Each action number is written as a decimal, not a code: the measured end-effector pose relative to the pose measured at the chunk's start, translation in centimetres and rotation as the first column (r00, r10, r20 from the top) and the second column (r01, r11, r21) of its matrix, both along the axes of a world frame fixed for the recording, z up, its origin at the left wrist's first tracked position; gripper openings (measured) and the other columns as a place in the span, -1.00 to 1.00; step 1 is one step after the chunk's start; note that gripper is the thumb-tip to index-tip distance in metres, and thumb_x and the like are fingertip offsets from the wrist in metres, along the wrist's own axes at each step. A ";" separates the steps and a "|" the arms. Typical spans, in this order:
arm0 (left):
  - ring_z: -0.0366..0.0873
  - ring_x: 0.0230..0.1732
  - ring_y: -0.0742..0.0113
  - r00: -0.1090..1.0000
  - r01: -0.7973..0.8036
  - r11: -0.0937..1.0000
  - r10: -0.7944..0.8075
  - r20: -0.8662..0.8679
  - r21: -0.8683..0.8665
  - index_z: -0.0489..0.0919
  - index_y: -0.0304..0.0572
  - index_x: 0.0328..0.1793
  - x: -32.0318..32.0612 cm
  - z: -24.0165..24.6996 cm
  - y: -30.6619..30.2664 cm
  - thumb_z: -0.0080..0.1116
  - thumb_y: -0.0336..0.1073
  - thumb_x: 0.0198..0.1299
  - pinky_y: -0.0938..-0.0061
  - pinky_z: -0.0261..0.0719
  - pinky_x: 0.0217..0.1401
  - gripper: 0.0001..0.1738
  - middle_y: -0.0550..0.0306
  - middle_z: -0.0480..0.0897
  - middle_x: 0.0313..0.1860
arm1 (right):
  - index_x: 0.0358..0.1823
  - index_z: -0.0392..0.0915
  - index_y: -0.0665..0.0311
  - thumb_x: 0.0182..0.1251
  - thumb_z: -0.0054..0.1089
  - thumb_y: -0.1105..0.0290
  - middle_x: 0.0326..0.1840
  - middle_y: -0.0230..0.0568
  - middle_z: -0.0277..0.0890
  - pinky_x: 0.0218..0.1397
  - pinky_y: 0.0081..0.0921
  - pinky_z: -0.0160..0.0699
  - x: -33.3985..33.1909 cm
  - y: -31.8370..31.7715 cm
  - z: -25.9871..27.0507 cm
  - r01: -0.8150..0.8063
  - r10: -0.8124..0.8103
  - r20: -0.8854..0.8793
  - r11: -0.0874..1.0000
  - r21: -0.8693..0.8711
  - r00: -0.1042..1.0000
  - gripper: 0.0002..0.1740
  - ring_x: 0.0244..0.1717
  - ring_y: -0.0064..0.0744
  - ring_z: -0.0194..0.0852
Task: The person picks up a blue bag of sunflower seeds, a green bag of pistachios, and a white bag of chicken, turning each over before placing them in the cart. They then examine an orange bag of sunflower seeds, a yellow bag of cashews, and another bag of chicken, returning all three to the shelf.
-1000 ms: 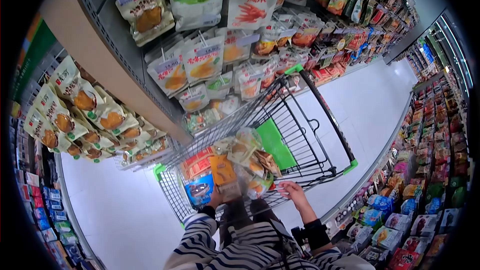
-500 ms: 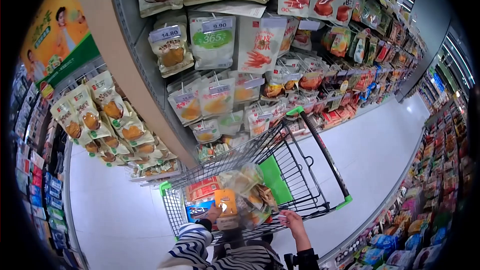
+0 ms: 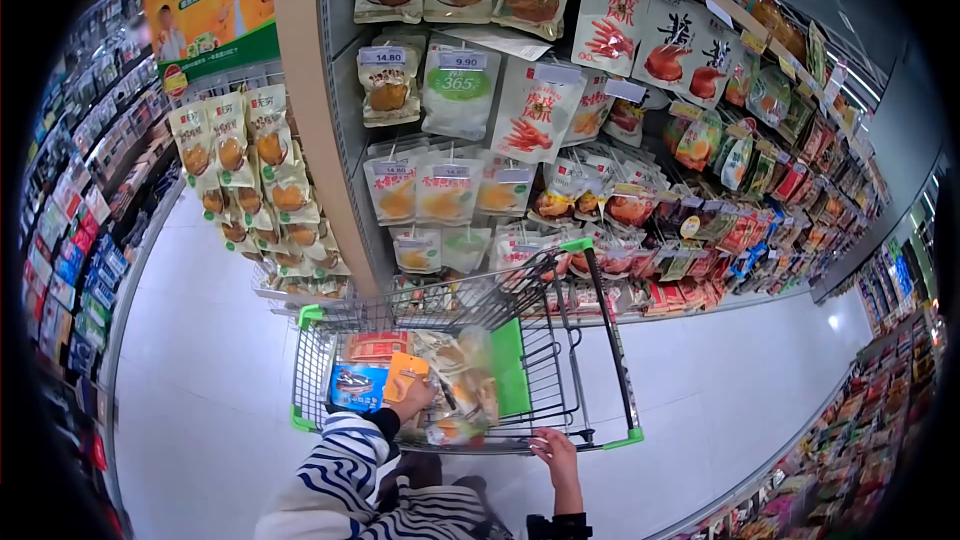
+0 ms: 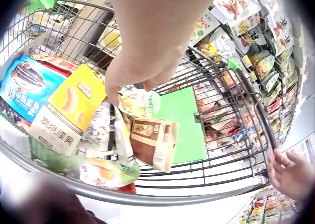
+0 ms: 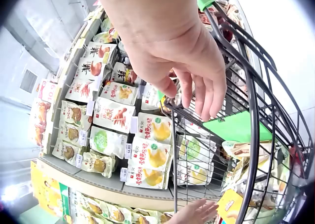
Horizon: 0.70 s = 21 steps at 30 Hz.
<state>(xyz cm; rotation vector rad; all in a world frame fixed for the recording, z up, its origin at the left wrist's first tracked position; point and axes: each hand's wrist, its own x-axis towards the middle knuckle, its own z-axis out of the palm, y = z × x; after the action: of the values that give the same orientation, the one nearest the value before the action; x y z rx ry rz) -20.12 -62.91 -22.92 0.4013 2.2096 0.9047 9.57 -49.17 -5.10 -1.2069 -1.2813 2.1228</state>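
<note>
In the shopping cart (image 3: 513, 365) a yellow-orange snack bag (image 4: 78, 98) lies beside a blue snack bag (image 4: 30, 86). My left hand (image 3: 412, 400) is over the cart, its fingers loose and pointing down. In the left wrist view its fingertips are close by the yellow-orange bag's upper right corner, above the other packages. Among these are a brown paper-like bag (image 4: 151, 141) and a clear-and-white pouch (image 4: 106, 173). My right hand (image 3: 553, 448) hangs relaxed near the cart's side, holding nothing, fingers slightly bent.
A green panel (image 3: 512, 365) stands inside the cart. Racks of hanging snack pouches (image 3: 445, 185) rise just beyond it, with a pillar (image 3: 325, 120) at their end. More packed shelves (image 3: 850, 440) line the right side, and the pale floor (image 3: 200, 360) runs around the cart.
My left hand has let go of the yellow-orange bag's left edge and moved right over it. The view has tilted up and turned, so the cart sits further left. My right hand stays relaxed.
</note>
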 end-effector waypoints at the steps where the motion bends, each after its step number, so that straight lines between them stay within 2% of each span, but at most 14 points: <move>1: 0.46 -0.13 0.08 0.999 -0.025 0.997 0.023 0.027 0.071 0.16 -0.29 0.18 0.8 0.7 0.4 0.14 -0.18 -0.10 0.35 0.43 -0.14 -0.29 -0.11 0.49 -0.14 | -0.12 0.36 0.38 0.25 -0.18 0.30 -0.16 -0.12 0.44 -0.11 -0.44 0.46 0.4 0.4 -0.4 -0.011 0.011 -0.003 1.000 0.011 1.000 -0.70 -0.16 -0.30 0.45; 3: 0.48 -0.17 0.19 0.994 -0.080 0.973 0.063 0.084 0.216 0.17 -0.29 0.17 2.1 2.2 1.6 0.13 -0.18 -0.08 0.41 0.46 -0.21 -0.31 -0.03 0.49 -0.13 | -0.12 0.36 0.38 0.27 -0.20 0.31 -0.15 -0.11 0.43 -0.10 -0.44 0.47 0.6 0.9 -0.8 -0.043 0.043 -0.046 0.999 -0.011 0.998 -0.70 -0.15 -0.30 0.45; 4: 0.48 -0.24 0.36 0.973 -0.151 0.961 0.104 0.205 0.230 0.19 -0.28 0.17 2.7 4.3 2.1 0.13 -0.17 -0.07 0.52 0.48 -0.32 -0.32 0.08 0.49 -0.15 | -0.12 0.36 0.38 0.26 -0.19 0.31 -0.16 -0.11 0.43 -0.11 -0.44 0.46 0.1 1.1 -1.1 -0.060 0.059 -0.064 0.998 -0.025 0.996 -0.70 -0.16 -0.31 0.44; 7: 0.47 -0.27 0.41 0.960 -0.215 0.927 0.142 0.242 0.309 0.20 -0.26 0.15 3.5 7.4 2.4 0.10 -0.22 -0.02 0.57 0.48 -0.37 -0.39 0.10 0.49 -0.18 | -0.12 0.36 0.38 0.24 -0.17 0.32 -0.15 -0.12 0.42 -0.10 -0.44 0.45 -1.9 1.3 -0.4 -0.132 0.125 -0.107 0.989 -0.061 0.986 -0.71 -0.16 -0.32 0.44; 11: 0.47 -0.26 0.43 0.938 -0.272 0.843 0.124 0.324 0.465 0.23 -0.24 0.12 2.5 13.2 2.2 0.02 -0.32 0.07 0.58 0.48 -0.34 -0.53 0.12 0.49 -0.17 | -0.11 0.36 0.37 0.21 -0.15 0.37 -0.16 -0.15 0.42 -0.07 -0.44 0.42 -5.5 1.4 -0.6 -0.212 0.204 -0.186 0.977 -0.029 0.961 -0.72 -0.18 -0.33 0.44; 12: 0.47 -0.26 0.43 0.928 -0.291 0.827 0.122 0.353 0.480 0.24 -0.23 0.11 1.6 13.8 2.1 -0.01 -0.34 0.08 0.58 0.48 -0.33 -0.56 0.12 0.49 -0.16 | -0.12 0.37 0.38 0.19 -0.15 0.40 -0.17 -0.17 0.42 -0.09 -0.47 0.43 -6.5 1.6 -1.4 -0.187 0.165 -0.191 0.977 -0.100 0.968 -0.72 -0.19 -0.35 0.44; 13: 0.47 -0.25 0.44 0.917 -0.311 0.814 0.121 0.380 0.491 0.25 -0.22 0.10 0.6 14.7 1.9 -0.03 -0.36 0.10 0.58 0.48 -0.33 -0.59 0.13 0.49 -0.16 | -0.13 0.37 0.40 0.20 -0.14 0.39 -0.19 -0.18 0.43 -0.13 -0.47 0.44 -7.6 1.5 -0.6 -0.191 0.169 -0.207 0.978 -0.087 0.963 -0.73 -0.21 -0.37 0.45; 15: 0.46 -0.23 0.46 0.928 -0.290 0.811 0.109 0.355 0.509 0.25 -0.22 0.10 -1.5 16.6 1.6 -0.07 -0.38 0.12 0.59 0.46 -0.28 -0.61 0.14 0.50 -0.15 | -0.14 0.38 0.42 0.20 -0.15 0.40 -0.20 -0.14 0.45 -0.13 -0.46 0.43 -9.9 1.5 0.2 -0.194 0.184 -0.121 0.978 -0.074 0.975 -0.73 -0.20 -0.35 0.45; 18: 0.46 -0.19 0.45 0.925 -0.300 0.783 0.098 0.368 0.545 0.25 -0.23 0.09 -4.5 18.5 1.7 -0.12 -0.39 0.14 0.59 0.43 -0.20 -0.64 0.15 0.50 -0.15 | -0.14 0.38 0.44 0.22 -0.15 0.40 -0.22 -0.10 0.46 -0.13 -0.47 0.43 -12.8 1.9 -1.3 -0.198 0.193 -0.064 0.975 -0.100 0.979 -0.72 -0.19 -0.34 0.45; 21: 0.46 -0.14 0.43 0.909 -0.301 0.730 0.025 0.416 0.614 0.25 -0.24 0.09 -7.9 16.8 2.0 -0.14 -0.40 0.15 0.58 0.42 -0.18 -0.65 0.14 0.50 -0.15 | -0.08 0.37 0.38 0.17 -0.06 0.30 -0.15 -0.11 0.42 -0.18 -0.53 0.45 -15.3 2.6 -3.7 -0.253 0.251 -0.040 0.967 -0.041 0.967 -0.65 -0.21 -0.35 0.45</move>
<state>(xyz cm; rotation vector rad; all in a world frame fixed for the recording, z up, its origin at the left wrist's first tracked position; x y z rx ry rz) -28.06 -60.90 -6.13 0.3101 1.5127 1.7313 -5.72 -46.58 -8.82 -1.0676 -1.4453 2.3512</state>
